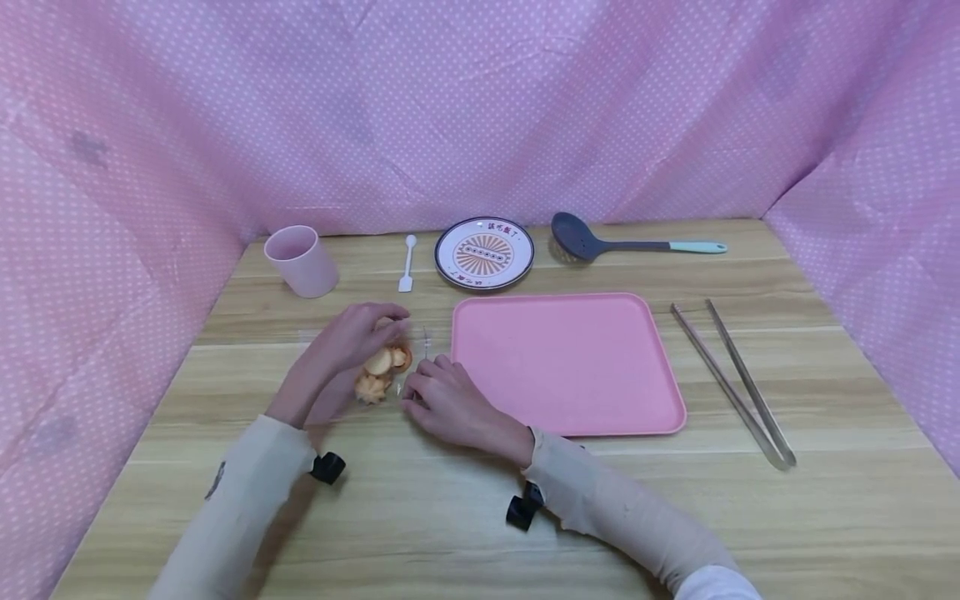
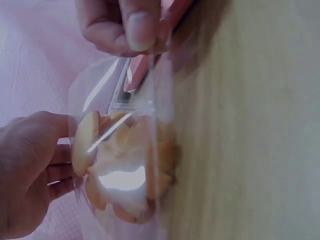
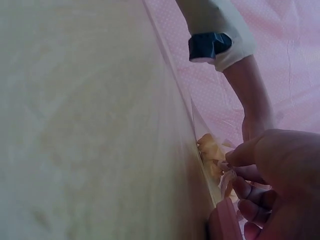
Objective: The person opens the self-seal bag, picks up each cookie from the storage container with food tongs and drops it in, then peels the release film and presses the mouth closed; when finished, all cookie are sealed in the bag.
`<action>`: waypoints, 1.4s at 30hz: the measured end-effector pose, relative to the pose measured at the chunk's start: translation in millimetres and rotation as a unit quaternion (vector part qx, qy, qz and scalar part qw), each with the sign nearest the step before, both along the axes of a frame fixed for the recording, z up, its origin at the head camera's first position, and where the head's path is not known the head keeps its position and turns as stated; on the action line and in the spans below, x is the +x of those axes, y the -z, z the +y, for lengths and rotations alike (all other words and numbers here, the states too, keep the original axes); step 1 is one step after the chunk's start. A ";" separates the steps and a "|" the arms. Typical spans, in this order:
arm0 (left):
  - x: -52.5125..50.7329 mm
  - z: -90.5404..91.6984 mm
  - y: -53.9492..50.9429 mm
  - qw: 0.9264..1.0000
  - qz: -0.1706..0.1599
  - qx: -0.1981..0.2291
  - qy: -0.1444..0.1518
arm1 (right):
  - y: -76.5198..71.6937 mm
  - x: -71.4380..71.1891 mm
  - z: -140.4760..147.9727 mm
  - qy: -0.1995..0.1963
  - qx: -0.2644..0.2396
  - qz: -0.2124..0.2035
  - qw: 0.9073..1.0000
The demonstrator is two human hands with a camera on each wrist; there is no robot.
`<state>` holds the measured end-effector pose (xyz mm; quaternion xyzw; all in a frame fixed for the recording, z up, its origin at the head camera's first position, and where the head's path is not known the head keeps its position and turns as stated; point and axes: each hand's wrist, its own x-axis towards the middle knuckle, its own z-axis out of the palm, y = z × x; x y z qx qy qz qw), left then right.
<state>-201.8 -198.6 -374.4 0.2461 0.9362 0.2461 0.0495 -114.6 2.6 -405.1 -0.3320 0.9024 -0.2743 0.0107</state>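
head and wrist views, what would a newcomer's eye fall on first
Probably the broad pink tray, lying slightly right of centre in the head view. Next, by its left edge, the right hand pinches a clear bag of golden baked pieces, with the left hand at the bag's side. Dotted pink cloth fills the background.

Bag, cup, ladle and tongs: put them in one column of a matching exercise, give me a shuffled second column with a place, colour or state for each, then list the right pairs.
Column one
1. Bag
2. Cup
3. Ladle
4. Tongs

Column two
A. Metal, lying to the right of the tray
B. Dark, with a pale green end to its handle
C. Clear, pinched by the right hand, biscuits inside
D. Pink, to the left of the plate

Right pairs: 1-C, 2-D, 3-B, 4-A
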 end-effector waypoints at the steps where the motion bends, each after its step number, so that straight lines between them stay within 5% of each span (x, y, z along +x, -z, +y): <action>1: -2.7 0.9 0.1 1.000 -0.013 0.004 -0.002 | 0.1 0.3 0.0 0.000 0.000 0.000 1.000; 12: -17.3 6.8 4.6 0.998 -0.062 0.017 0.009 | 1.9 2.1 0.5 -0.002 -0.001 0.017 1.000; 29: -15.0 2.5 5.8 0.996 -0.076 0.046 -0.005 | -1.2 -0.2 6.5 -0.013 -0.039 0.011 0.999; 42: -1.3 -12.8 8.7 0.987 -0.024 0.154 -0.043 | -8.9 -6.0 25.6 -0.025 -0.029 0.059 0.998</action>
